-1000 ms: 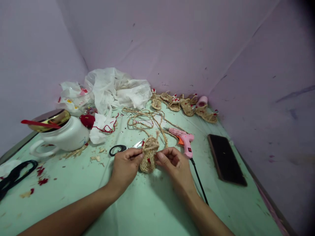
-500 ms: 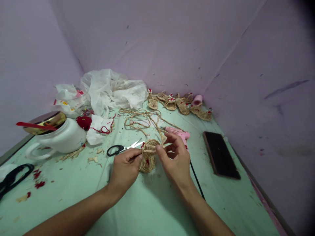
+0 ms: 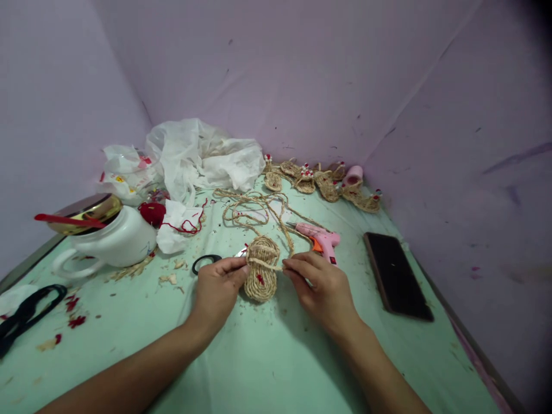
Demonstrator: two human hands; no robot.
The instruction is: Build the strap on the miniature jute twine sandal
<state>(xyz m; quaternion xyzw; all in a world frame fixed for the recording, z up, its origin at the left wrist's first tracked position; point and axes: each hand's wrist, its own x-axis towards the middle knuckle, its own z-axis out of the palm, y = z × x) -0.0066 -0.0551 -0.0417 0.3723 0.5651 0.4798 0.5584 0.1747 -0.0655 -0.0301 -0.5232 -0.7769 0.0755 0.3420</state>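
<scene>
A small woven jute sandal (image 3: pixel 261 270) lies on the green table (image 3: pixel 267 356) between my hands. My left hand (image 3: pixel 219 287) pinches its left edge with closed fingers. On the other side, my right hand (image 3: pixel 321 287) is closed on a jute strand that crosses the sandal's top. The strand runs back to a loose pile of jute twine (image 3: pixel 252 210). A pink glue gun (image 3: pixel 321 240) lies just behind my right hand, its black cord trailing toward me.
Scissors (image 3: pixel 207 261) lie behind my left hand. A white teapot (image 3: pixel 114 238) with a gold lid stands at the left, crumpled plastic bags (image 3: pixel 194 155) behind it. Several finished jute sandals (image 3: pixel 323 184) line the back corner. A dark phone (image 3: pixel 397 276) lies at the right.
My right hand came down from behind the sandal and drew the jute strand across its top to the right side. My left hand stayed on the sandal's left edge.
</scene>
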